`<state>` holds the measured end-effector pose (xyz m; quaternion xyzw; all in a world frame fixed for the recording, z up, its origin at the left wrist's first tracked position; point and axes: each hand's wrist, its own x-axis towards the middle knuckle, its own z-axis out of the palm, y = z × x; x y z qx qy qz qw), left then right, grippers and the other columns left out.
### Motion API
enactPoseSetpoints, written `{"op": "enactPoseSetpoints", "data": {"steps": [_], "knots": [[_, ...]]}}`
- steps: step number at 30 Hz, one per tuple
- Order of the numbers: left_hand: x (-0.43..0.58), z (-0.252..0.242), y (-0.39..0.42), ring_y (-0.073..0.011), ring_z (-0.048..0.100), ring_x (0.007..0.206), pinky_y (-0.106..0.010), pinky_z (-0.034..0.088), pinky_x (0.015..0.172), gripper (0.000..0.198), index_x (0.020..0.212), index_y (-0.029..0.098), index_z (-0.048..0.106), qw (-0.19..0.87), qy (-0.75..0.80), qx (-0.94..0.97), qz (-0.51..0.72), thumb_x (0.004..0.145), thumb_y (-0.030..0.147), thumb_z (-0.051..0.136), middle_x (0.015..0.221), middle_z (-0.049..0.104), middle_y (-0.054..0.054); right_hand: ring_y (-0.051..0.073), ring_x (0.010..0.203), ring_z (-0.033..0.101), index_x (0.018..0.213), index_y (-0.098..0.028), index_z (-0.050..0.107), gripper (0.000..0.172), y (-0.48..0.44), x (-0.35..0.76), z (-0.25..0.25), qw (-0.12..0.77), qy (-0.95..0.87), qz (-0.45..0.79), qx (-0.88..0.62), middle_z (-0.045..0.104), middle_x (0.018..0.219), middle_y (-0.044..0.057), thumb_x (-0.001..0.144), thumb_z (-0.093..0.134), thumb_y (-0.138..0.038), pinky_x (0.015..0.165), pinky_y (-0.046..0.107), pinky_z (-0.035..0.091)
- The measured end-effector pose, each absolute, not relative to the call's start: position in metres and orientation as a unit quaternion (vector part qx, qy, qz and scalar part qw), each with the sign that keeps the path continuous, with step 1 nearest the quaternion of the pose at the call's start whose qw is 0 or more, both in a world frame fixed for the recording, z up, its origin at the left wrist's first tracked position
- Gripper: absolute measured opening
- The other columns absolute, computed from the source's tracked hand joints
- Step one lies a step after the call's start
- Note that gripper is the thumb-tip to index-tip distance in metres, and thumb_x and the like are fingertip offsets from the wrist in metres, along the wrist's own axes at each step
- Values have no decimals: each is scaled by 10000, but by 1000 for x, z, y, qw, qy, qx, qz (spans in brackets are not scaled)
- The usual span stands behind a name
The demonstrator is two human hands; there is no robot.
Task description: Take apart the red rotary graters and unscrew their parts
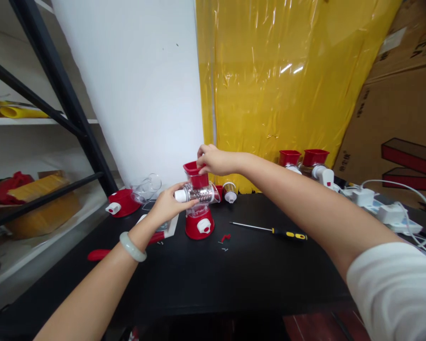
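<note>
A rotary drum grater stands upright on the black table, with a red suction base [193,230], a clear body and a metal drum [203,194] lying sideways inside it. My left hand [167,206] is closed around the left side of the clear body, near the white drum end [180,196]. On top sits a red square hopper [199,180]. The fingers of my right hand [215,160] are bent over its rim at the right and pinch it. A white knob [203,226] faces me on the base.
A yellow-black screwdriver [287,234], small screws [225,249] and a red piece [226,237] lie on the table. Another drum [230,192] is behind. At left is another red base [124,202]; at right stand more red hoppers [315,156] and white chargers [364,196].
</note>
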<state>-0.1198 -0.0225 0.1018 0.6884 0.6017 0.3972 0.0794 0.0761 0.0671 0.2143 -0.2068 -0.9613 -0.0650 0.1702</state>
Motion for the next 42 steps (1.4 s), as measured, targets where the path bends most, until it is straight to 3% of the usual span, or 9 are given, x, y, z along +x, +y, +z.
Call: {"op": "enactPoseSetpoints", "data": {"steps": [5, 9, 18, 22, 24, 27, 34, 42], "knots": [[-120, 102, -20, -309, 653, 1112, -452, 482, 1012, 728, 1280, 170, 611, 72, 600, 694, 392, 678, 554, 755, 1204, 698, -123, 212, 957, 530, 941, -162, 662, 187, 68, 94, 242, 351, -910, -64, -210, 580, 1024, 91, 944, 526, -290, 912, 375, 414], [-125, 98, -17, -301, 670, 1075, -454, 500, 991, 728, 1295, 182, 602, 87, 592, 697, 396, 682, 541, 759, 1196, 702, -124, 207, 847, 566, 939, -167, 643, 222, 78, 116, 235, 412, -848, -91, -320, 643, 887, 68, 950, 501, -337, 827, 352, 414], [-133, 92, -12, -282, 671, 1059, -456, 496, 992, 749, 1313, 178, 589, 134, 578, 691, 414, 662, 489, 790, 1202, 694, -115, 224, 834, 674, 869, -179, 755, 377, 135, 107, 116, 305, -837, 9, -454, 757, 888, 103, 880, 603, -524, 742, 311, 445], [-138, 92, -11, -289, 665, 1064, -462, 496, 990, 735, 1295, 165, 606, 123, 579, 696, 407, 659, 483, 792, 1181, 698, -124, 227, 871, 690, 870, -193, 781, 296, 142, 90, 82, 318, -841, 85, -429, 769, 913, 99, 849, 668, -465, 759, 301, 464], [-139, 92, -11, -287, 662, 1070, -459, 494, 993, 731, 1293, 169, 608, 117, 577, 698, 408, 657, 479, 794, 1190, 694, -120, 207, 914, 690, 938, -205, 777, 208, 141, 83, 73, 327, -845, 104, -410, 769, 985, 85, 859, 677, -370, 796, 284, 466], [-137, 92, -10, -278, 674, 1036, -445, 514, 966, 725, 1289, 166, 609, 120, 573, 699, 410, 657, 469, 794, 1174, 700, -115, 182, 933, 681, 1055, -204, 740, 217, 138, 75, 64, 337, -846, 107, -399, 757, 1049, 74, 854, 682, -264, 814, 269, 456], [-136, 91, -10, -279, 679, 1026, -445, 520, 962, 714, 1278, 164, 618, 102, 579, 699, 408, 655, 465, 794, 1151, 707, -119, 158, 831, 670, 906, -186, 751, 135, 137, 71, 60, 317, -866, 112, -371, 757, 886, 45, 861, 624, -196, 726, 237, 429], [-134, 93, -12, -284, 682, 1017, -461, 526, 949, 716, 1276, 159, 616, 101, 579, 698, 409, 651, 466, 788, 1119, 718, -116, 203, 868, 689, 925, -183, 751, 234, 144, 78, 53, 231, -920, 116, -296, 766, 937, 75, 721, 704, -76, 752, 242, 454]]}}
